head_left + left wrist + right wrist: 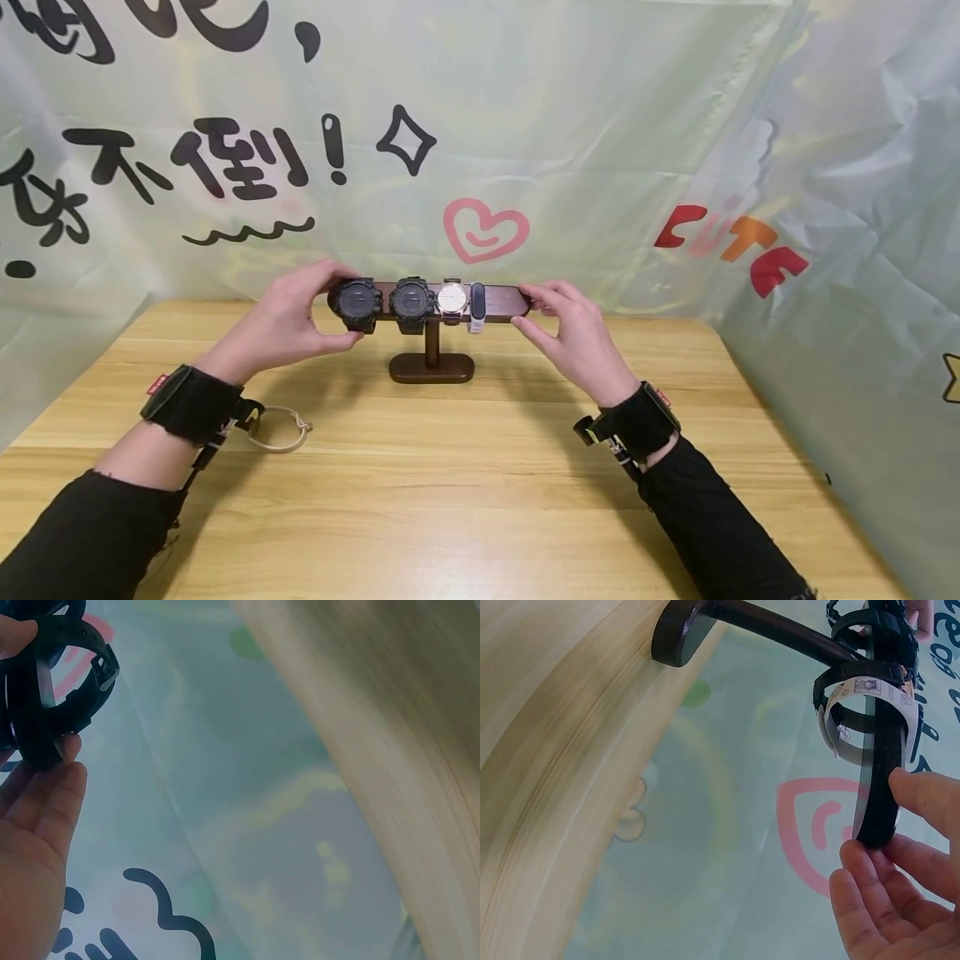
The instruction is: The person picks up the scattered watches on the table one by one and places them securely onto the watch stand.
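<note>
A dark brown watch stand (431,369) stands upright on the wooden table, its crossbar (507,303) level on a short post. Two chunky black watches (357,302) are strapped round the bar's left half. Beside them sit a watch with a pale dial (452,297) and a fitness band (477,302) with a light strap. My left hand (281,321) grips the bar's left end, thumb below and fingers above, close to the outer black watch. My right hand (576,333) pinches the bare right end (881,802). Behind the bar, the straps form loops (866,684).
The table (450,483) reaches back to a pale printed cloth (600,167) that hangs behind the stand and along the right side. A thin beige loop (281,429) shows beside the left wrist strap. Both wrists carry black camera straps (641,421).
</note>
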The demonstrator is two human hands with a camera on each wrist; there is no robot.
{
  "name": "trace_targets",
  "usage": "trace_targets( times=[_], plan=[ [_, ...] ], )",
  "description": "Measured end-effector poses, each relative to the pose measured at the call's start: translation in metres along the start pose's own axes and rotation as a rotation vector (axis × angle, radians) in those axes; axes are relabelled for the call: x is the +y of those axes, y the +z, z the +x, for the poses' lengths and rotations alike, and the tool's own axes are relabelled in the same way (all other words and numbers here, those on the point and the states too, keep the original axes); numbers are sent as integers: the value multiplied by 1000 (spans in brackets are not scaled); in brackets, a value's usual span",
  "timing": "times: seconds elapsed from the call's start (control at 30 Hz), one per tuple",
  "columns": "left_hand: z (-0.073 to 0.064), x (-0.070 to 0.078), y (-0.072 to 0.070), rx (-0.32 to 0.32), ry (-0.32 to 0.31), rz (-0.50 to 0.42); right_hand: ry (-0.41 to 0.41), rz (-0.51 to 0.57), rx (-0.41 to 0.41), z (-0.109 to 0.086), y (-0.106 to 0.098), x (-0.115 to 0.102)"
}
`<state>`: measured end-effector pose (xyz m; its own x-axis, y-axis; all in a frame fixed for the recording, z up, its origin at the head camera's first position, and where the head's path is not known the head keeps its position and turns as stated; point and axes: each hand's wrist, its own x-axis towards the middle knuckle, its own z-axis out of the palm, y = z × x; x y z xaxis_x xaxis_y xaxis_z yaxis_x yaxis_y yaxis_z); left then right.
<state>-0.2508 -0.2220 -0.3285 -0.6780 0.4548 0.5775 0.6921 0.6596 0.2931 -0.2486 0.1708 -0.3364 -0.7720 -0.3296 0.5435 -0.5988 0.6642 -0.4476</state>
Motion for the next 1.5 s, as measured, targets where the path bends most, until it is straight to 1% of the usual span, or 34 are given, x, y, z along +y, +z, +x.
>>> trace_targets(
  times=[0.2,0.37,0.57,0.77,1.23,1.5],
  plan=[
    [2,2,1,3,12,-2,4,8,3,0,1,1],
    [3,3,3,-5,10,-13,8,5,1,0,1,0],
    [3,3,4,-12,-9,20,8,1,2,0,1,-1],
    [3,2,5,-6,2,35,12,3,2,0,1,0],
    [0,4,4,-18,3,-6,-6,-9,-6,1,-1,1],
    [-2,3,7,6,13,-10,-8,-11,-8,1,-1,2]
  ],
)
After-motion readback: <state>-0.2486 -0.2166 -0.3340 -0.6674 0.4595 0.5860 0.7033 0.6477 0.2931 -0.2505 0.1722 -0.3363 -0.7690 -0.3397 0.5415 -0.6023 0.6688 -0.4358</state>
